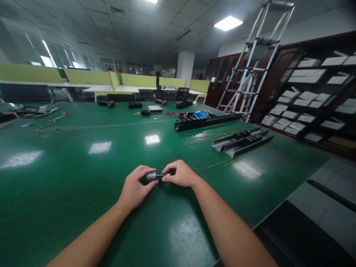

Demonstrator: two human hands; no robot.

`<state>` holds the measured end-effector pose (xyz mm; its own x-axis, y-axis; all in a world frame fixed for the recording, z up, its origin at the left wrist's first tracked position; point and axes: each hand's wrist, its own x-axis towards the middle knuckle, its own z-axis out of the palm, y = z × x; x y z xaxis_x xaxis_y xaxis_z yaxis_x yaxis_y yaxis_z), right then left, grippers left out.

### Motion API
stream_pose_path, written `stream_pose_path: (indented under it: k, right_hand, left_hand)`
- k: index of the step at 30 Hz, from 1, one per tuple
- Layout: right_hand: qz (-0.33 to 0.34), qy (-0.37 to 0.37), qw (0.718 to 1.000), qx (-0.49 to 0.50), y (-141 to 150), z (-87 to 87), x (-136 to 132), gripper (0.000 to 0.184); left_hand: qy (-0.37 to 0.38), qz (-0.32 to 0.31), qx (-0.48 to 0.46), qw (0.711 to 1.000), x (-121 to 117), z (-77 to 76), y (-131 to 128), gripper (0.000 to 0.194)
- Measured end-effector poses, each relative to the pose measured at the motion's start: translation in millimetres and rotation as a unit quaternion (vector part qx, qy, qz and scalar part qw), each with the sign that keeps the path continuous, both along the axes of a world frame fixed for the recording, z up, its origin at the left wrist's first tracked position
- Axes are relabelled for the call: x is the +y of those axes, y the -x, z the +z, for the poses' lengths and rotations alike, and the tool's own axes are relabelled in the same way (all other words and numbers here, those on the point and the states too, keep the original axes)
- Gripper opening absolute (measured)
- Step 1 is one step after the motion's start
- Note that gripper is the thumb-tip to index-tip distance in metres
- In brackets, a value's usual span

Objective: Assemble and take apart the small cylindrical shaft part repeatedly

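Low over the middle of the green table (91,207), my left hand (137,187) is closed round a small silver cylinder (151,176), which looks like a small motor. From its right end a thin dark shaft (160,175) points toward my right hand (178,173). The thumb and fingers of that hand pinch the far end of the shaft. Whatever sits at the pinched end is mostly covered by my fingertips. The cylinder lies roughly level, and its left end is hidden in my left palm.
Black metal channels (236,146) and thin brass-coloured rods (194,142) lie to the right. Further back are a longer black channel (191,124) with blue packets (201,114), a white box (155,109) and a power drill (107,103). A ladder (250,70) stands beyond the table.
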<state>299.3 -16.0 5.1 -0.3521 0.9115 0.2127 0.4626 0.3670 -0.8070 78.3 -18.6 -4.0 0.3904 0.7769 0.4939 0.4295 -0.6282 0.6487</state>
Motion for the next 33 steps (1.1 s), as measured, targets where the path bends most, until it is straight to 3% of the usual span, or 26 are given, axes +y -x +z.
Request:
stream_pose_path:
  k: [33]
  right_hand:
    - [-0.004, -0.002, 1.0, 0.003, -7.2, 1.7, 0.5, 0.019]
  left_hand:
    - [0.002, 0.017, -0.008, 1.0, 3.1, -1.5, 1.6, 0.028]
